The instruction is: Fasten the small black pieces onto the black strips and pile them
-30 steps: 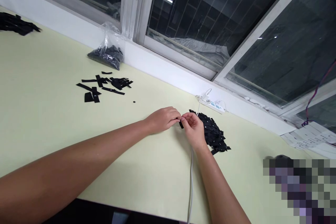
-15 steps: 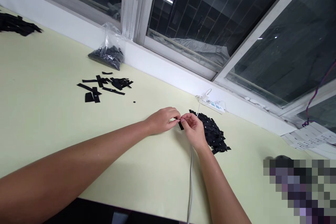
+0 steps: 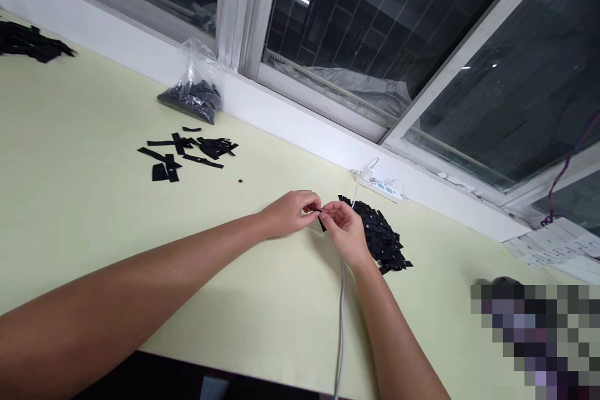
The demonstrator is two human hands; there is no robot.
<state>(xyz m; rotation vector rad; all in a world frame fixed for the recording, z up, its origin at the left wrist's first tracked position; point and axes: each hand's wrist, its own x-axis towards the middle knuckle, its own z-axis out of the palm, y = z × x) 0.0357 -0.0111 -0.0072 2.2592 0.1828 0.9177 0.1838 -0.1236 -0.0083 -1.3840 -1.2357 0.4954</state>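
Both hands meet over the table, pinching one small black fabric strip [image 3: 322, 224] between them. My left hand [image 3: 300, 210] has its thumb and fingertips closed on the strip's upper end. My right hand [image 3: 344, 228] grips the same strip from the other side, fingers curled; most of the strip is hidden by the fingertips. Just beyond my right hand lies a dense heap of black strips [image 3: 382, 234], some with small pale marks. Left of my hands is a looser group of black strips [image 3: 215, 147], with a small black disc [image 3: 240, 181] apart from it.
A clear plastic bag [image 3: 192, 97] of black pieces rests against the window ledge. More black strips [image 3: 30, 42] lie at the far left. A white power strip [image 3: 382, 187] sits by the ledge, and a cable [image 3: 342, 319] runs under my right wrist. A blurred-out shape [image 3: 534, 337] is at lower right.
My fingertips have shifted slightly around the strip, and its hanging end has turned a little and shows narrower. Everything else stays in place.
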